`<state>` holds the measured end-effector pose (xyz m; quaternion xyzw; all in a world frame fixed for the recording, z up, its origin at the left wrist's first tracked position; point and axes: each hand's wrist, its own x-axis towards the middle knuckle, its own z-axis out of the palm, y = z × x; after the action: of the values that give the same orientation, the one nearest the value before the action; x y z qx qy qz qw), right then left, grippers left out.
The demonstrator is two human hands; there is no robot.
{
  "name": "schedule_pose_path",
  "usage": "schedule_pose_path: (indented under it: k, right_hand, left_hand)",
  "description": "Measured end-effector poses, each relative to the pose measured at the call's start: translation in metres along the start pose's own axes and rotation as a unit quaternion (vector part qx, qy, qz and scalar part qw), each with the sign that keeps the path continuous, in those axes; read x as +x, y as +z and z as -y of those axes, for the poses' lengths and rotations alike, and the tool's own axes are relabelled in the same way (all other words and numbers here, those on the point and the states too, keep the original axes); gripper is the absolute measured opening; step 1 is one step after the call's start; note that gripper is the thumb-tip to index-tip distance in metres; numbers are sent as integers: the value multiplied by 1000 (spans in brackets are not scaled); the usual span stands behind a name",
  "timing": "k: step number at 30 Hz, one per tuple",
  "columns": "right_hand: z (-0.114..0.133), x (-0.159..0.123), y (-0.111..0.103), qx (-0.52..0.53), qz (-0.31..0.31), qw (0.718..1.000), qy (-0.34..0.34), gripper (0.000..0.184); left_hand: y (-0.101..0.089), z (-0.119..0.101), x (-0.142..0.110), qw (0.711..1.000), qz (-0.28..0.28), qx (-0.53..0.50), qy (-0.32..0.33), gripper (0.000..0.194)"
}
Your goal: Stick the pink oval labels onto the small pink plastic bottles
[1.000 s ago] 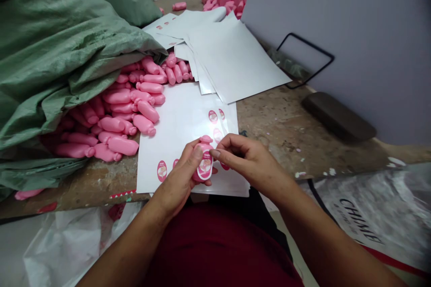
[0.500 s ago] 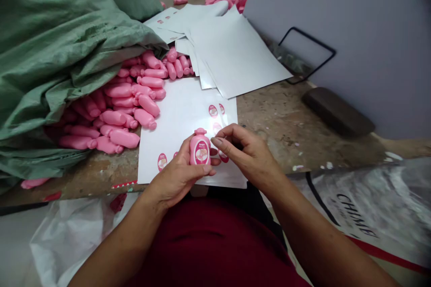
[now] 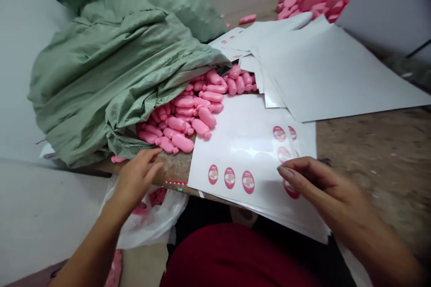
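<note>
Shifted from label sheet [image 3: 215, 154] toward pink bottles [image 3: 183, 142] heaped on counter [image 3: 175, 166]: left hand [image 3: 134, 181], grip released. Over sheet: right hand [image 3: 323, 188], grip untellable. Risk: loose bottles rolling off, if nudged.

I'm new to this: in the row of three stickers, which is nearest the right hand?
The rightmost sticker; the middle one and leftmost one lie nearer the bag.

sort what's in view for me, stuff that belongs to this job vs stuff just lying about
Likely the job:
- pink bottles
- green sack around them
- oval labels

Seemingly lying about:
- blank sheets, right
- red strip at the table edge
</note>
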<state>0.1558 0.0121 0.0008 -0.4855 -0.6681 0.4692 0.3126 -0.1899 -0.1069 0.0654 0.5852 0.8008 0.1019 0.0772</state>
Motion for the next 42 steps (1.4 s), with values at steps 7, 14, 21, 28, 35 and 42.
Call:
schedule_pose_path:
  k: [7, 14, 21, 28, 35, 42]
  right_hand:
    - [3, -11, 11, -104, 34, 994, -12, 26]
    - [0, -16, 16, -306, 70, 948, -48, 17]
    - [-8, -9, 6, -328, 40, 943, -39, 16]
    - [-7, -7, 2, -340, 31, 939, -40, 17]
    - [-5, -4, 11, -378, 26, 922, -74, 17]
    - [-6, -5, 15, -432, 3, 897, -93, 19]
  left_hand:
    - [40, -34, 64, 977, 39, 160, 137, 49]
    - [38, -63, 63, 987, -5, -163, 0, 37]
    - [87, -126, 57, 799, 106, -592, -29, 53]
    - [89, -134, 43, 916, 106, -382, 58, 16]
    - [88, -153, 47, 918, 144, -366, 56, 39]
    - [95, -160, 51, 665, 217, -687, -195, 39]
